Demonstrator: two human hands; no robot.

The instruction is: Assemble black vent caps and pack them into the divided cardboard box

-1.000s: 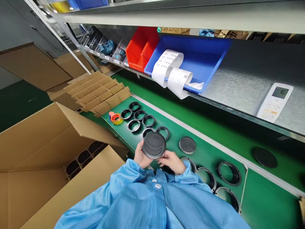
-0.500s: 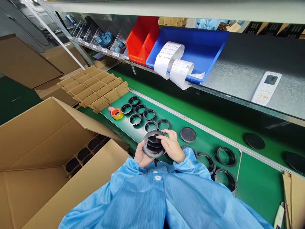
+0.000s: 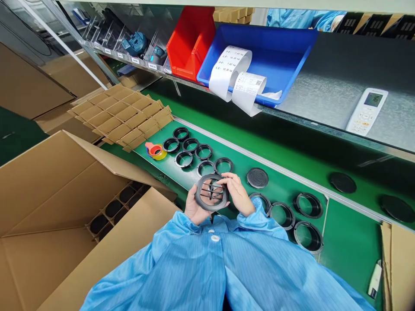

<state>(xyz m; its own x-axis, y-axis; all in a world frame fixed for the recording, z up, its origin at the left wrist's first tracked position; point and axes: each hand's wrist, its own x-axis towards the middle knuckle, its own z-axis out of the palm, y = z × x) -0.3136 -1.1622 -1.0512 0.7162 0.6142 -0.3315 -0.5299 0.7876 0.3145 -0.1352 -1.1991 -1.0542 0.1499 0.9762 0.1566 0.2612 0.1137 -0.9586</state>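
Rings point(image 3: 318, 206) bar front and right; the bench point(image 3: 281, 186) around the disc point(image 3: 257, 177) seems free.

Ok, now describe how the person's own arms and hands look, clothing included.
The left hand and right hand are ungloved. Loose, slightly shiny blue sleeves cover the arms to around the wrists, wrinkled and bunched there. They belong to a blue garment with fine stripes and a white button in front.

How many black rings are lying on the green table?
11. Seven black rings spread from beside the tape to just beyond the held slatted piece; four more rings lie by the right sleeve. The sleeves could hide others.
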